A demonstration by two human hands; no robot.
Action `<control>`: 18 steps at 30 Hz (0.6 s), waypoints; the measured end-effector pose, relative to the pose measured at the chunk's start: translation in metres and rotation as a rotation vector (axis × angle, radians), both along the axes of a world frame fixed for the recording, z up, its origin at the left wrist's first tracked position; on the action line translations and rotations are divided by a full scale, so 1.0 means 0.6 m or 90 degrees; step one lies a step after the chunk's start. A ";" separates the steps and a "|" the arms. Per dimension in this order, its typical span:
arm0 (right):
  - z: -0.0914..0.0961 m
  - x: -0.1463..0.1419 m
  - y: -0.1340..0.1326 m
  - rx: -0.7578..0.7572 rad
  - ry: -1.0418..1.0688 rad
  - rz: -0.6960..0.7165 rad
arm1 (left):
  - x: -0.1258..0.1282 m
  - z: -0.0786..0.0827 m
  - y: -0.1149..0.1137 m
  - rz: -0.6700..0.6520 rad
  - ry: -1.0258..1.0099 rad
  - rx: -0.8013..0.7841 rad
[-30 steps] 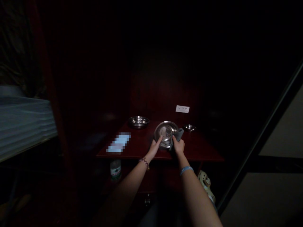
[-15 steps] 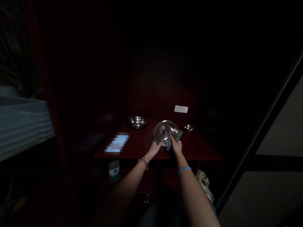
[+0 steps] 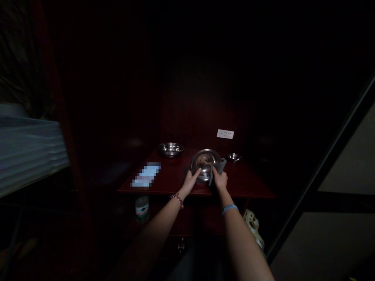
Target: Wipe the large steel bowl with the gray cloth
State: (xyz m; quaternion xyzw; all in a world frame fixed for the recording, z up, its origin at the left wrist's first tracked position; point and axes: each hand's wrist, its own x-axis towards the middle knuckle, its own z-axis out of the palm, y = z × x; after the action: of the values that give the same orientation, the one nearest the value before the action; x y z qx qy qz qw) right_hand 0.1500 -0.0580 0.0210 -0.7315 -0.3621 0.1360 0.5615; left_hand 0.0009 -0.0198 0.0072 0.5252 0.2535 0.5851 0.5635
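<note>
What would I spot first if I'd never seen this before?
Probably the shiny metal dish in the middle, gripped by the left hand, while the right hand holds a gray cloth at its right edge. Next, the pixelated light-blue patch at left and the white socket panel behind.

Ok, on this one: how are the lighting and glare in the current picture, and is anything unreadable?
Head view: dim, with most of the upper part near black; head view: bright glints on the held metal dish and the back-left metal dish; head view: blocky pixelation hides a pale patch on the tabletop.
</note>
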 end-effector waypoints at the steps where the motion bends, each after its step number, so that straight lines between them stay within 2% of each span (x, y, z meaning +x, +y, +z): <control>1: 0.000 0.002 -0.002 -0.003 0.000 -0.003 | 0.001 -0.002 -0.001 -0.006 0.017 0.017; 5: -0.003 0.010 -0.004 -0.016 0.016 0.018 | 0.002 -0.009 -0.002 -0.021 0.042 0.065; 9: -0.009 0.008 -0.001 -0.016 0.037 0.052 | 0.005 -0.013 0.005 -0.014 0.048 0.064; 13: -0.006 0.004 -0.002 -0.017 0.021 0.048 | 0.008 -0.022 0.022 0.019 0.054 0.012; 18: 0.004 -0.002 -0.011 -0.048 -0.033 -0.010 | 0.004 -0.029 0.037 0.045 0.052 -0.088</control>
State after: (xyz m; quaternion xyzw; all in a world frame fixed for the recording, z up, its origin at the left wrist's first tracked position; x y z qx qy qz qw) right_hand 0.1490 -0.0647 0.0235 -0.7580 -0.3657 0.1262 0.5252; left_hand 0.0031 0.0025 -0.0104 0.4993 0.3348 0.5638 0.5664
